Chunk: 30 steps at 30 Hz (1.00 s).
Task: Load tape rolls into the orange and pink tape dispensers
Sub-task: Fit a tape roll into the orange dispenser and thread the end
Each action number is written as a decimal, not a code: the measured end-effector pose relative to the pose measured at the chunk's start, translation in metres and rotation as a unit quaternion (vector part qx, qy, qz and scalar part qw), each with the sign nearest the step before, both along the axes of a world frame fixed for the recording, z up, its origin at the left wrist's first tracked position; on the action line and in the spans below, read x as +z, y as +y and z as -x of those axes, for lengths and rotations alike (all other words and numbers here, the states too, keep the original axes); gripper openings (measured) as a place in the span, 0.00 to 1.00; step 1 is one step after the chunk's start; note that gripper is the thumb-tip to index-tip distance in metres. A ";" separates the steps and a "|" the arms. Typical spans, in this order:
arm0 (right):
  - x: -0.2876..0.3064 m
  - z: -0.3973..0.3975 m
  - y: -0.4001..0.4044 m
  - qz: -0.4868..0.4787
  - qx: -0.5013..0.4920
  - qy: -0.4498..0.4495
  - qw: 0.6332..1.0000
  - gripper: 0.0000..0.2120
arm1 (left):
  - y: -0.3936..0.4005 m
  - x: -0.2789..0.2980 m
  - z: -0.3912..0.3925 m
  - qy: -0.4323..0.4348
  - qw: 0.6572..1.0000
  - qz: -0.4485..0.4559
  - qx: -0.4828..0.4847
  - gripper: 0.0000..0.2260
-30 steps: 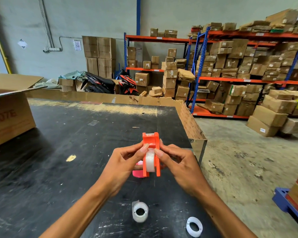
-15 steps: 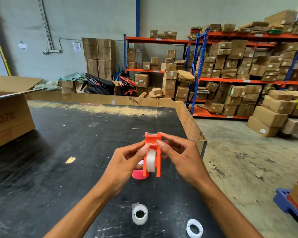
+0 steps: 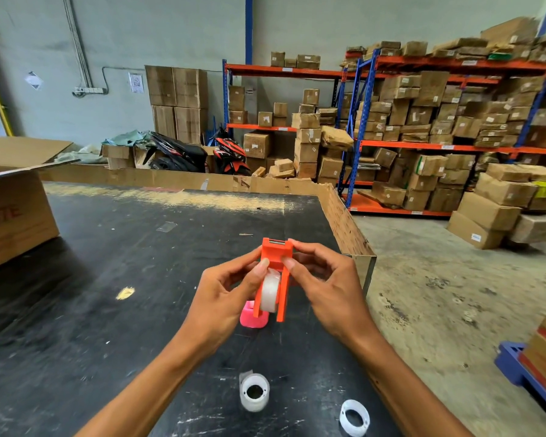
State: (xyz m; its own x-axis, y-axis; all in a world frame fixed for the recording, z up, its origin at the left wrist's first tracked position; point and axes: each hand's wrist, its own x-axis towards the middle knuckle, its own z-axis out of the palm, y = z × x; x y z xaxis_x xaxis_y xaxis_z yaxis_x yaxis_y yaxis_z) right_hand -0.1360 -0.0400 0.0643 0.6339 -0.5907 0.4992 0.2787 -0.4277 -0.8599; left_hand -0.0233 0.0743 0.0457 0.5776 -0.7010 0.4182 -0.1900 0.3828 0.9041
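I hold the orange tape dispenser [image 3: 278, 260] upright above the black table, with a clear tape roll [image 3: 270, 291] seated between its side walls. My left hand [image 3: 224, 291] grips its left side, thumb on the roll's top. My right hand [image 3: 325, 285] pinches the dispenser's upper right side near the cutter end. The pink dispenser [image 3: 252, 317] lies on the table just below, mostly hidden behind the orange one. A second clear tape roll [image 3: 254, 392] stands on the table near me, and a thinner white ring [image 3: 354, 417] lies to its right.
The black table [image 3: 114, 279] has a raised cardboard rim [image 3: 344, 222] at its far and right edges. An open cardboard box [image 3: 11, 209] stands at the left. Beyond the table are shelves of boxes [image 3: 438, 127] and parked scooters [image 3: 183, 152].
My right fingers have slid up the orange dispenser toward its cutter end. My left thumb stays on the roll. The dispenser itself has barely moved.
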 end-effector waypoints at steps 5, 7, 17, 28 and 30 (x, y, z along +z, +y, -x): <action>0.003 0.004 -0.001 0.004 0.035 0.032 0.999 0.16 | 0.004 0.000 -0.003 -0.009 1.000 -0.021 -0.002 0.14; 0.002 0.003 0.001 0.020 0.020 0.037 0.999 0.15 | 0.004 0.000 -0.004 -0.009 1.000 -0.027 -0.006 0.13; 0.003 -0.012 0.002 0.003 0.021 0.056 0.998 0.18 | 0.003 0.010 -0.007 0.010 0.999 -0.044 0.001 0.13; -0.005 -0.006 0.017 -0.043 0.058 0.014 0.997 0.12 | 0.003 0.010 -0.002 0.069 0.997 0.002 0.040 0.11; -0.005 -0.007 0.016 -0.049 0.061 0.010 0.997 0.12 | 0.003 0.011 -0.001 0.067 0.997 0.006 0.046 0.10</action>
State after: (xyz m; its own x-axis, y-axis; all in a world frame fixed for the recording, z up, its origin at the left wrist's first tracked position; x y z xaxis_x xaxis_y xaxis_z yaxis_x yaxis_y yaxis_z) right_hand -0.1288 -0.0242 0.0589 0.7126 -0.5545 0.4298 0.3063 -0.3053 -0.9016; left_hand -0.0227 0.0774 0.0572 0.6911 -0.6375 0.3407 -0.1029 0.3798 0.9193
